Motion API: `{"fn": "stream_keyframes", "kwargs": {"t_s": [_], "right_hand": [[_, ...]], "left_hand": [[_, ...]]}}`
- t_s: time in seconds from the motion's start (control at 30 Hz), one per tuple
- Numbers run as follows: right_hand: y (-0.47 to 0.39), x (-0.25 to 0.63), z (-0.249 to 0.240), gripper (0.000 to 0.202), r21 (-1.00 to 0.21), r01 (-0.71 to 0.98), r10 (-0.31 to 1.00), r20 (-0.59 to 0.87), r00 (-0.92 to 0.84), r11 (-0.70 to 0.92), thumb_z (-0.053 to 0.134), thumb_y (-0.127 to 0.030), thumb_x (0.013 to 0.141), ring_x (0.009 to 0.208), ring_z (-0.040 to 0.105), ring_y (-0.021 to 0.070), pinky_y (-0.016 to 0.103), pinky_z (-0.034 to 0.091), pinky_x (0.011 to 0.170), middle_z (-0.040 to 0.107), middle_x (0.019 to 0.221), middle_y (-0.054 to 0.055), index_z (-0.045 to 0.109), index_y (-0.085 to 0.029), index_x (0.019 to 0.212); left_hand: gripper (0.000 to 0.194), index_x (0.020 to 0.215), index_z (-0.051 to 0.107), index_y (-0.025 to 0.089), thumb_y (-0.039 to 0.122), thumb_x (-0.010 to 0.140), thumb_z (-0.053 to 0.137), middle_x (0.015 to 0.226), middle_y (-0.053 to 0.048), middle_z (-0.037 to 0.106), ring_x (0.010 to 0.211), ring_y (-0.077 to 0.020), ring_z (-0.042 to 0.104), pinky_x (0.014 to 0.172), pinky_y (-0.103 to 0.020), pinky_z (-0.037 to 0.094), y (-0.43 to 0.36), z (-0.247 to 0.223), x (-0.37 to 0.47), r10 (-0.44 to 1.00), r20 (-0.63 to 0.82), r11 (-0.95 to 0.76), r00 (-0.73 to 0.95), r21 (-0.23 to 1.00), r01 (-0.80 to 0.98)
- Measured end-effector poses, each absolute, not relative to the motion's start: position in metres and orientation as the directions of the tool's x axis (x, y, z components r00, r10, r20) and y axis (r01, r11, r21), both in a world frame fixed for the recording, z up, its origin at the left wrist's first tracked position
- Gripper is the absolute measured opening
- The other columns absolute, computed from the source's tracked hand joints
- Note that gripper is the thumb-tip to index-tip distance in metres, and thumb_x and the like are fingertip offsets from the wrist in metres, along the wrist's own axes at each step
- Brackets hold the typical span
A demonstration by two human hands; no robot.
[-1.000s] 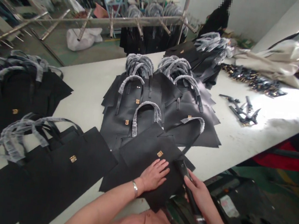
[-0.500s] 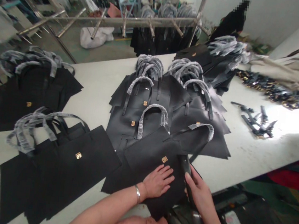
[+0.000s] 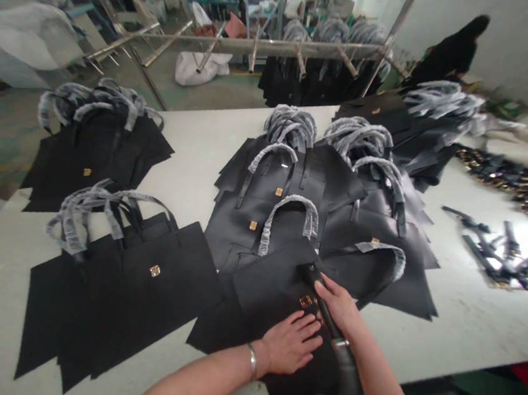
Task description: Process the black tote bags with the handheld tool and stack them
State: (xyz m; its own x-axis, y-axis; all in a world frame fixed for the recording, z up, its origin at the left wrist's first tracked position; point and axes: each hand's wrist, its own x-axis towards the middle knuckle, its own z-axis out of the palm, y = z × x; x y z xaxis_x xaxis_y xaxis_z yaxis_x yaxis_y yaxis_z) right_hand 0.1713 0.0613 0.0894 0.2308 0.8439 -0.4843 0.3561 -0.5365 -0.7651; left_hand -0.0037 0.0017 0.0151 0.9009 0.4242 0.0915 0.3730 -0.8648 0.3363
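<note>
My left hand [image 3: 291, 343] lies flat, fingers outstretched, on a black bag panel [image 3: 264, 285] just below its gold metal fitting [image 3: 305, 301]. Closed around a black tube-like tool is my right hand [image 3: 338, 303]. The tool's narrow end [image 3: 307, 271] is over the panel, above the gold fitting. Its thick, shiny, curved lower part [image 3: 349, 382] runs back towards my body and is blurred; I cannot make out its exact kind. A plastic-wrapped bag handle [image 3: 292, 208] arches behind the panel.
Several black bag panels with wrapped handles [image 3: 121, 296] lie at the left on the pale table [image 3: 194, 146]. More panels [image 3: 379, 266] overlap behind my hands. Small black straps [image 3: 498, 253] lie at the right. A metal rack [image 3: 270, 46] stands beyond, and a person [image 3: 453, 51] at the back right.
My right hand has moved the tool's tip up and leftward across the panel, to above the gold fitting. My left hand stays flat below the fitting. The camera view has shifted left.
</note>
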Motion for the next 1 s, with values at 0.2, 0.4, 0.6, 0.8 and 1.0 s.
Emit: {"fn": "stream_keyframes", "kwargs": {"t_s": [0.2,0.4,0.6,0.8,1.0], "right_hand": [[0.086,0.163,0.088,0.06,-0.739,0.344,0.814,-0.545,0.201,-0.58,0.06,-0.05,0.082,0.055,0.066,0.0205,0.032,0.054,0.056,0.072,0.068,0.0,0.061,-0.022,0.135],[0.064,0.176,0.107,0.069,-0.735,0.334,0.804,-0.57,0.166,-0.59,0.056,-0.054,0.083,0.047,0.06,0.0176,0.029,0.051,0.048,0.067,0.064,-0.003,0.05,-0.022,0.144],[0.072,0.168,0.104,0.068,-0.698,0.313,0.762,-0.625,0.173,-0.644,0.06,-0.052,0.08,0.041,0.058,0.0178,0.029,0.048,0.044,0.065,0.055,-0.004,0.056,-0.02,0.139],[0.092,0.156,0.117,0.086,-0.772,0.217,0.802,-0.562,0.204,-0.597,0.061,-0.062,0.077,0.047,0.059,0.0186,0.03,0.049,0.048,0.066,0.058,-0.003,0.044,-0.017,0.148],[0.074,0.181,0.139,0.09,-0.762,0.14,0.772,-0.607,0.187,-0.633,0.072,-0.058,0.069,0.042,0.056,0.0179,0.029,0.045,0.041,0.062,0.053,-0.004,0.048,-0.018,0.146]], "left_hand": [[0.042,0.135,0.052,0.02,0.04,0.1,0.043,0.145,-0.008,0.049,0.139,-0.0238,0.037,0.118,-0.041,0.022,0.002,0.017,-0.005,0.435,0.113,-0.863,0.894,0.335,0.378],[0.039,0.132,0.055,0.021,0.041,0.1,0.045,0.147,-0.006,0.048,0.14,-0.0228,0.036,0.118,-0.04,0.022,0.001,0.019,-0.007,0.456,0.141,-0.856,0.879,0.341,0.39],[0.038,0.131,0.056,0.021,0.04,0.099,0.047,0.145,-0.006,0.05,0.139,-0.0222,0.037,0.117,-0.039,0.024,0.004,0.021,-0.008,0.456,0.153,-0.86,0.877,0.331,0.389],[0.036,0.129,0.055,0.02,0.037,0.099,0.046,0.144,-0.005,0.051,0.14,-0.0221,0.037,0.12,-0.039,0.022,0.0,0.019,-0.006,0.485,0.139,-0.808,0.864,0.449,0.381],[0.036,0.13,0.052,0.021,0.022,0.094,0.051,0.14,-0.007,0.053,0.13,-0.0178,0.049,0.112,-0.033,0.039,0.046,0.019,-0.008,0.767,0.07,-0.508,0.637,0.673,0.538]]}}
